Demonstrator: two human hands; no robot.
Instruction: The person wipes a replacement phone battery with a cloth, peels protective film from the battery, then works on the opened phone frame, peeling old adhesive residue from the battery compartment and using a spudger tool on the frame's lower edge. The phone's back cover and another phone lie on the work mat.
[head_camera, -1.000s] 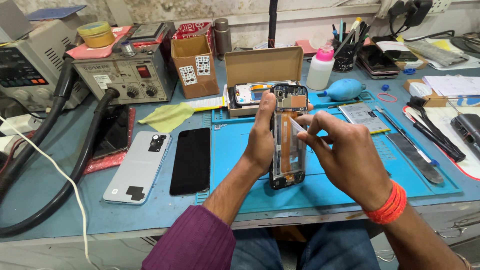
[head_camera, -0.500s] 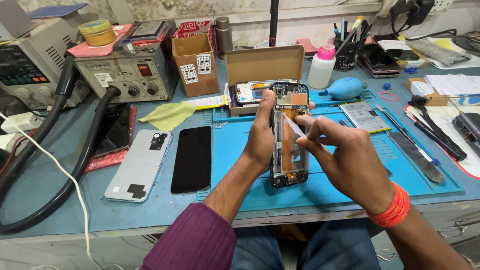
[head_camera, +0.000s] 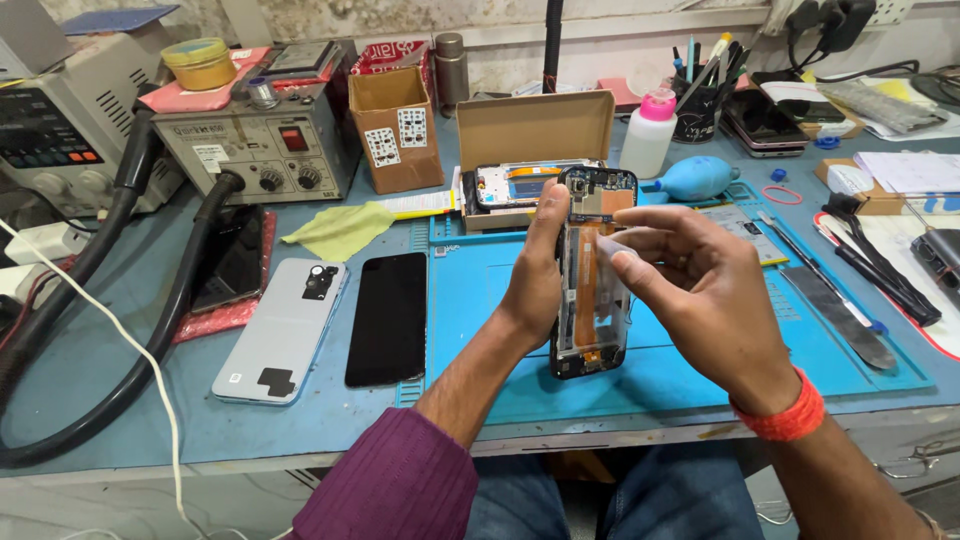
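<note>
Head view: at the far side of the blue worktop there's a small brown cardboard box with two white square stickers on its front, an open flat brown carton right of it, and a white bottle with a pink cap further right. The left hand has its grip clamped round the left edge of an opened phone, held upright over the blue mat near the front edge. The right hand has its fingertips pinched together on a small pale strip against the phone's innards.
</note>
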